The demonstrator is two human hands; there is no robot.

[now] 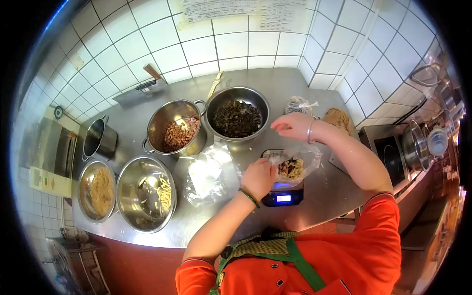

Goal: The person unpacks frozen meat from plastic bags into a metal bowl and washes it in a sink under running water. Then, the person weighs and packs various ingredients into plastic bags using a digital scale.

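Note:
My left hand (259,178) is closed on the rim of a clear plastic bag (310,160). Inside the bag lies a mix of pale yellow pieces and dark bits (291,168). Beneath the bag stands a black digital scale (269,199) with a lit display; its digits are too bright to read. My right hand (293,126) hovers beyond the bag, near the right rim of a steel bowl (263,129) of dark chopped leafy food (237,119). Its fingers are loosely stretched, and nothing shows in them.
A steel pot (156,118) holds peanuts (180,133). Left of me stand a bowl with pale strips (142,216), a bowl of brownish shreds (102,191) and a small pot (100,140). Empty plastic bags (209,174) lie mid-table. A cleaver (140,93) rests by the tiled wall.

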